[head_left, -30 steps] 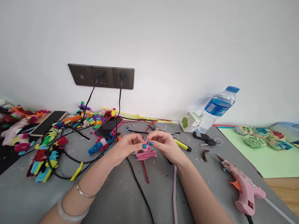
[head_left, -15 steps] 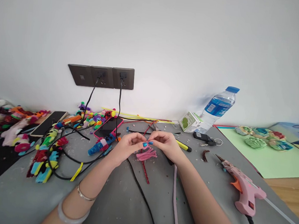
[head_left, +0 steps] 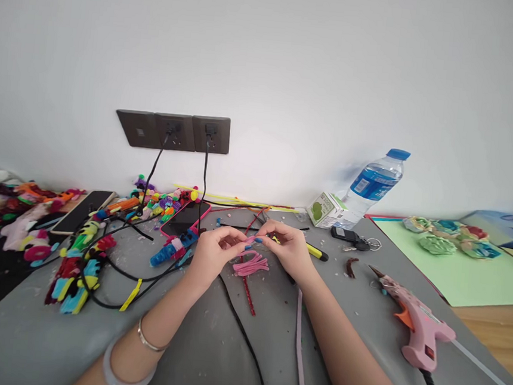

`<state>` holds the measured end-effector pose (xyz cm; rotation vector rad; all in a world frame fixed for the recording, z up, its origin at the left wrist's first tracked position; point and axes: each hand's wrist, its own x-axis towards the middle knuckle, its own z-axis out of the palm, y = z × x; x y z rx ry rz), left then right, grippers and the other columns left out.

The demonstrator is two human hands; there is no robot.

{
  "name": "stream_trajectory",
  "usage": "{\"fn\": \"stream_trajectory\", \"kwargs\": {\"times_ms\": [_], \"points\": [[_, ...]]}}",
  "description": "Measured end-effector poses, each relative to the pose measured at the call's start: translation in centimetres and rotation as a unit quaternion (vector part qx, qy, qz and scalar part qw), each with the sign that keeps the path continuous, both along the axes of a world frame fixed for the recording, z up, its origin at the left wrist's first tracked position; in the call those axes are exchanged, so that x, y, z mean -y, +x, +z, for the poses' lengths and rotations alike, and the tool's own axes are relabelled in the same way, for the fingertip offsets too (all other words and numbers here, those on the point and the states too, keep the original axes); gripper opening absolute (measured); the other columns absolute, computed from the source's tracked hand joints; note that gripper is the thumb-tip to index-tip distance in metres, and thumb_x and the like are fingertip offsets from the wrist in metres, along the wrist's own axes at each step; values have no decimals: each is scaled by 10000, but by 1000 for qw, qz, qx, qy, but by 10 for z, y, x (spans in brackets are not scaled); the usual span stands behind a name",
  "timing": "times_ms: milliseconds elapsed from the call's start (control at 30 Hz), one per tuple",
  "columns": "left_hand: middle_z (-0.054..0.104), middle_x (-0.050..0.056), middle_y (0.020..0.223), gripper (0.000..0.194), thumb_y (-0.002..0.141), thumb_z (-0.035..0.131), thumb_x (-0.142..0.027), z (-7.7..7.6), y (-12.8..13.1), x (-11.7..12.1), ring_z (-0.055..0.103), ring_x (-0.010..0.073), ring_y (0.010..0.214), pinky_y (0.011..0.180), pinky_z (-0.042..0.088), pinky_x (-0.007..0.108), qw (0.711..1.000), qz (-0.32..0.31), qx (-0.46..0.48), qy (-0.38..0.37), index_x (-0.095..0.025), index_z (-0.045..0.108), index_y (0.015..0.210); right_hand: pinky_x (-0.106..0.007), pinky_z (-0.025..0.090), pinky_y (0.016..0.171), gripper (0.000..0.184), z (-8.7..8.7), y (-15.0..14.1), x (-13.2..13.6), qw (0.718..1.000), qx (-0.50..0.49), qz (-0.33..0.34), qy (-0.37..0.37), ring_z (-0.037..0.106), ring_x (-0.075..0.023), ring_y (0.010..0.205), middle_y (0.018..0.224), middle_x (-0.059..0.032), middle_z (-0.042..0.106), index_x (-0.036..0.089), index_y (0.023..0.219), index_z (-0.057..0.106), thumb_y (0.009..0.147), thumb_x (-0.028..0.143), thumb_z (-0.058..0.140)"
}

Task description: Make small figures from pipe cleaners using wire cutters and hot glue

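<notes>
A small pink strand (head_left: 251,240) is above the middle of the tabletop (head_left: 207,350), toward its far edge. The left hand (head_left: 212,254) and right hand (head_left: 290,252) grasp it, fingers nearly closed in fine pinches — apparently working it by fingertip, which calls for light, steady control. A pink bundle (head_left: 250,266) lies just nearside; a pink glue gun (head_left: 424,330) rests toward the right edge.
</notes>
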<state>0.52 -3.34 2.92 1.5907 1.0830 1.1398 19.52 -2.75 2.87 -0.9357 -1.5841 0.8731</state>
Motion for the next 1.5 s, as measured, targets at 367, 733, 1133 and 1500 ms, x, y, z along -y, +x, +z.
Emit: {"fn": "stream_trajectory", "kwargs": {"times_ms": [367,733,1133,1500], "points": [[698,20,753,97,842,658,-181,3,-7,-2,606,181,757,711,454,289,965,35,-163,201,-218,699,762,-298,457,720,195,0,-1,0,996,85,-1,21,602,-176,727,744,-22,673,197,746,665,874,343,661],[665,25,821,74,866,615,-230,5,-1,0,615,160,738,668,461,263,987,7,-95,131,-215,669,818,-302,473,683,295,-5,-1,-2,995,-20,58,-80,596,-184,762,826,-43,661,206,886,663,844,498,675],[678,40,848,230,778,718,-362,0,0,-5,607,142,724,609,462,238,992,-28,99,-73,-170,675,899,-279,443,690,356,-5,-5,1,986,-15,115,-121,554,-152,728,787,-13,589,194,835,562,882,542,623],[666,29,793,211,706,708,-247,3,3,-3,522,113,636,589,408,232,998,-25,23,-56,-155,700,896,-276,427,651,375,-12,-9,0,987,-17,105,-119,507,-149,683,724,16,527,220,830,507,921,583,536]]}}
